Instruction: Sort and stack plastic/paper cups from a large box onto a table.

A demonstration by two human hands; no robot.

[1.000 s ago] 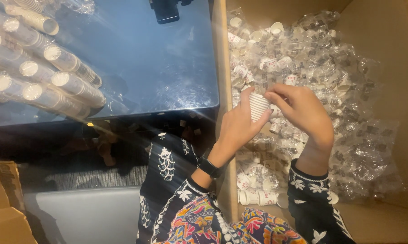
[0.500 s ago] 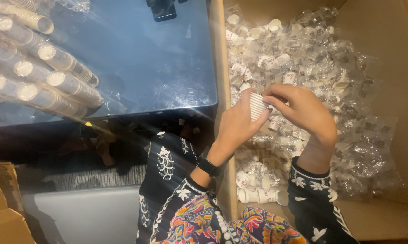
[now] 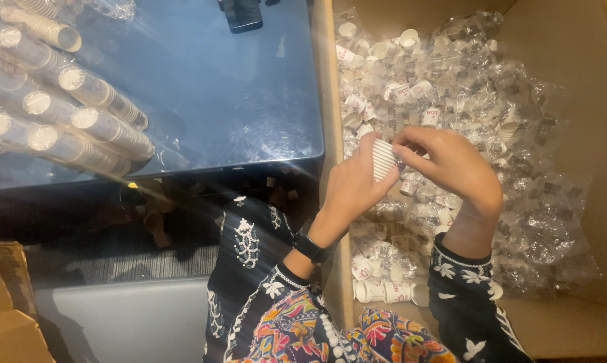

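Both hands meet over a carton, gripping a short stack of small white ribbed cups.

The left hand (image 3: 352, 188) reaches up from a dark patterned sleeve, a black wristband (image 3: 311, 247) at the wrist, its fingers curled around the near end of the cup stack (image 3: 383, 158). The right hand (image 3: 454, 168) arches over from the other side, fingertips pinching the stack's far end. The stack lies tilted just above the cardboard box (image 3: 572, 67), which is heaped with clear-wrapped cup bundles (image 3: 451, 81). Sleeves of stacked cups (image 3: 81, 121) rest on the blue table (image 3: 236, 101) to the left.
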